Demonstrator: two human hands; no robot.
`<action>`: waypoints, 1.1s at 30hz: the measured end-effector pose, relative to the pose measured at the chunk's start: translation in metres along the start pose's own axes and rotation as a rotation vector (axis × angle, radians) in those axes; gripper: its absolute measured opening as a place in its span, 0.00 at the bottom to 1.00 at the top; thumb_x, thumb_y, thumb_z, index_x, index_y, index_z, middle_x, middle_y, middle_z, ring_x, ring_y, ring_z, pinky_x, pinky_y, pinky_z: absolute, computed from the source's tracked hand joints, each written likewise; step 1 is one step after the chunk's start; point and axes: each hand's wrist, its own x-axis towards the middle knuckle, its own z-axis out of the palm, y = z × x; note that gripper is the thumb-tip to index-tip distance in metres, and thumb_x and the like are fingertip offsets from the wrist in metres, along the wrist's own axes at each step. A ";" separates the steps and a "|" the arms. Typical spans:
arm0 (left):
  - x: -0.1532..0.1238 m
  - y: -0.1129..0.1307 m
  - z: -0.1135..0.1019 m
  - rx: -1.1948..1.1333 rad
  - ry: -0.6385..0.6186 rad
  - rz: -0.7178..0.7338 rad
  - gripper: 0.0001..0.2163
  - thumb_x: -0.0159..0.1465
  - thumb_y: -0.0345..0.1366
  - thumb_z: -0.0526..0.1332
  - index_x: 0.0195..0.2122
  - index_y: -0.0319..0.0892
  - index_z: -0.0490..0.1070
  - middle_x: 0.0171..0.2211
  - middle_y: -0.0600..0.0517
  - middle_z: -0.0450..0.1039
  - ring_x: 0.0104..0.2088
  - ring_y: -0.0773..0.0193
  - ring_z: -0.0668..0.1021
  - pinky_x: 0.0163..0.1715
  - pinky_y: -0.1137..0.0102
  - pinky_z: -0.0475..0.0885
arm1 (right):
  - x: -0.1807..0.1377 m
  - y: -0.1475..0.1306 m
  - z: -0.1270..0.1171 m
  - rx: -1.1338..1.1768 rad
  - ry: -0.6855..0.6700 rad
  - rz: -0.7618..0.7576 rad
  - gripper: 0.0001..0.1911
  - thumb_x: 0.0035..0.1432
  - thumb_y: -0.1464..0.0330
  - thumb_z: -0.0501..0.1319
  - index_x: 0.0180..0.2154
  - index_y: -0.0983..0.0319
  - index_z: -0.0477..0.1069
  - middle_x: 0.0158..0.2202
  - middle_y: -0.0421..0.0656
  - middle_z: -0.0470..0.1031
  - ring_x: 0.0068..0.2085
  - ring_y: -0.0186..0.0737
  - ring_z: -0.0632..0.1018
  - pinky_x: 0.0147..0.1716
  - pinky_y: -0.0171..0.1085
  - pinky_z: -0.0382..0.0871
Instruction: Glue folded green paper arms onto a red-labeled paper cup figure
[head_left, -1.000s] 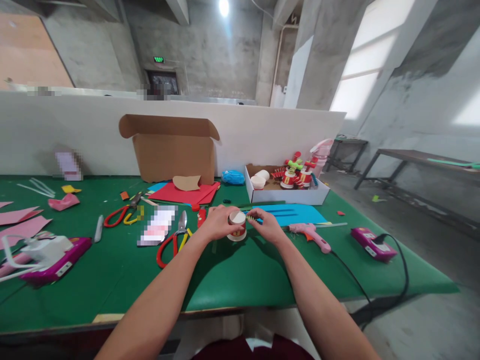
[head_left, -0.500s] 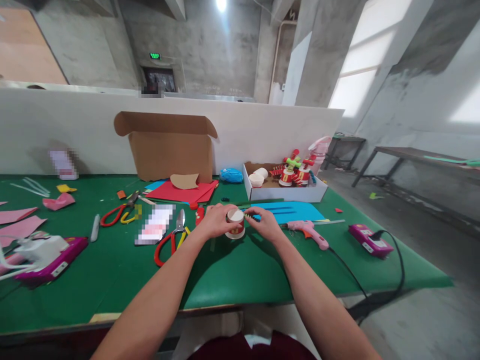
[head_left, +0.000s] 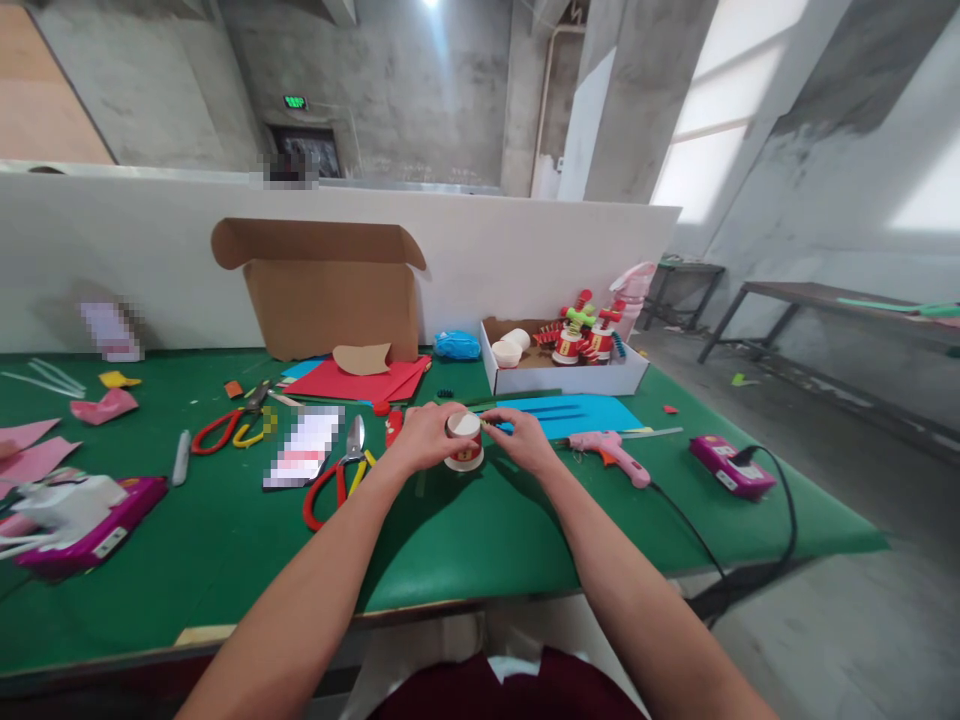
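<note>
The left hand (head_left: 424, 437) is gripping a small paper cup (head_left: 463, 441), white with a red band, its fingers curled around the cup's left side. The cup is sitting upside down near the middle of the green bench (head_left: 480, 545), with its round base facing up. The right hand (head_left: 520, 440) is closing in from the right, its fingers pinched on a thin greenish strip (head_left: 489, 426) at the cup's upper right edge; whether the strip is touching the cup is too small to tell.

Just left of the left hand, red-handled scissors (head_left: 337, 474) are lying on the bench, and a second pair of scissors (head_left: 229, 428) is lying farther left. To the right of the right hand, a pink glue gun (head_left: 609, 453) is resting beside a blue sheet (head_left: 581, 412), with its black cable (head_left: 705, 545) trailing off the near right edge. Farther back, a white tray box (head_left: 562, 372) is holding more cups and red-and-green figures, and an open cardboard box (head_left: 330, 290) is standing against the white partition, with red sheets (head_left: 352, 382) lying in front of it.
</note>
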 end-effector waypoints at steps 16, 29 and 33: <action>-0.002 0.003 0.005 -0.023 0.008 -0.066 0.16 0.53 0.48 0.64 0.40 0.48 0.69 0.41 0.53 0.77 0.43 0.54 0.75 0.41 0.64 0.66 | -0.055 -0.014 -0.066 -0.270 0.317 0.003 0.17 0.59 0.64 0.56 0.48 0.59 0.73 0.49 0.48 0.76 0.51 0.46 0.75 0.53 0.46 0.66; -0.003 0.005 0.003 -0.031 0.003 -0.075 0.16 0.53 0.49 0.63 0.40 0.48 0.69 0.41 0.53 0.77 0.44 0.54 0.75 0.41 0.64 0.66 | -0.103 0.033 -0.149 -0.635 -0.026 0.534 0.15 0.56 0.59 0.55 0.24 0.61 0.70 0.24 0.44 0.75 0.27 0.40 0.73 0.26 0.35 0.59; -0.002 0.005 0.003 -0.020 -0.005 -0.080 0.17 0.53 0.50 0.63 0.40 0.48 0.69 0.41 0.52 0.77 0.44 0.54 0.75 0.42 0.64 0.66 | -0.091 0.036 -0.144 -0.670 -0.030 0.535 0.04 0.50 0.69 0.58 0.26 0.62 0.69 0.27 0.45 0.75 0.27 0.39 0.73 0.26 0.34 0.58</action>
